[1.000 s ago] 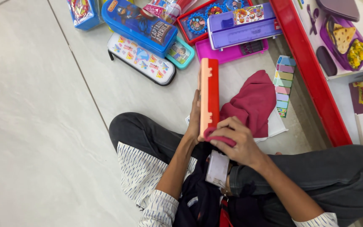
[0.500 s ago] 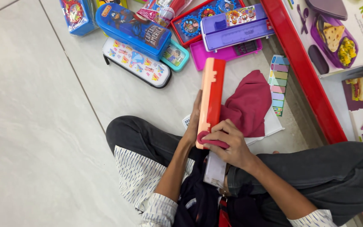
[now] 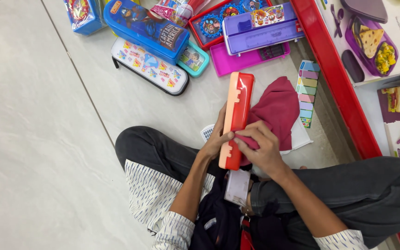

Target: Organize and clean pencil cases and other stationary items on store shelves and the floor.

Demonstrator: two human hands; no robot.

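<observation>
Above the lap, both hands' fingers grip one red box, one maroon cloth.

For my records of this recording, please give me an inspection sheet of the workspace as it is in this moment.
Surface: pale tiled floor; the person sits on it.
Job's things: red and orange pencil box held on edge; dark red cloth against its side.
Clutter: blue pencil box, white patterned case, purple box, pink case, pastel sticker strip.
Hands: left hand grips the box; right hand presses the cloth to it.
Cables: nothing seen.
Surroundings: red shelf edge, boxed lunch sets on it.
</observation>
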